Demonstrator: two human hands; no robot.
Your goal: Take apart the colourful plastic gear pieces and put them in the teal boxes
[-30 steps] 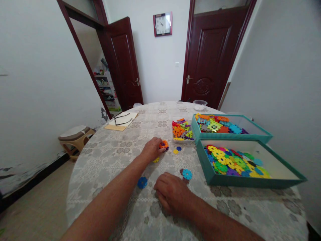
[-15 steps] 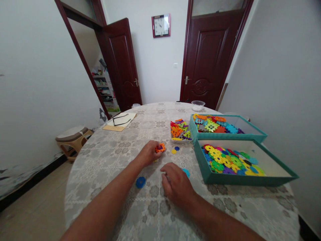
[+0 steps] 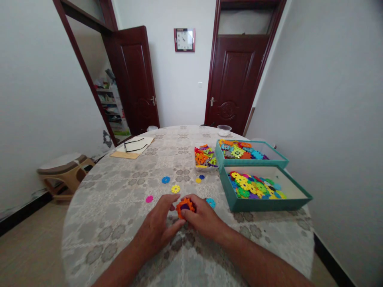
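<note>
Both hands meet over the near middle of the round table [image 3: 119, 199]. My left hand [image 3: 158, 227] and my right hand [image 3: 202, 219] pinch a small orange and purple assembly of plastic gear pieces [image 3: 184, 207] between their fingertips, just above the tablecloth. Loose flat pieces lie around them: a light blue one [image 3: 210, 203] beside the right hand, a yellow one [image 3: 175, 189], a blue one [image 3: 165, 179] and a pink one [image 3: 149, 199].
Two teal boxes [image 3: 239, 204] [image 3: 248, 161] with several coloured pieces stand at the right. A clear tray of pieces [image 3: 205, 156] sits left of them. Glasses on a notebook [image 3: 133, 146] lie at the far left. A stool [image 3: 64, 171] stands by the wall.
The left hand drew the orange assembly back toward me and the right hand came up to grip it too. The view tilted, so the table sits lower and farther.
</note>
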